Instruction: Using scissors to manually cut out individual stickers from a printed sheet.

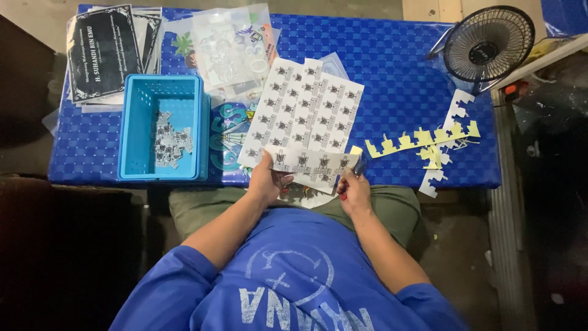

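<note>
Left hand (267, 182) clamped on the left end of a cut strip of printed stickers (312, 164), held at the desk's near edge, 6 o'clock in view. Right hand (353, 191) closed around scissors (358, 167) at the strip's right end. Full sticker sheet (306, 110) lies just beyond, 12 o'clock of the strip. Blue basket (160, 127) holding cut pieces at 9 o'clock. Yellow offcuts (422, 141) at 3 o'clock; small fan (488, 44) at 1 o'clock. Blue desk (398, 67) beneath.
</note>
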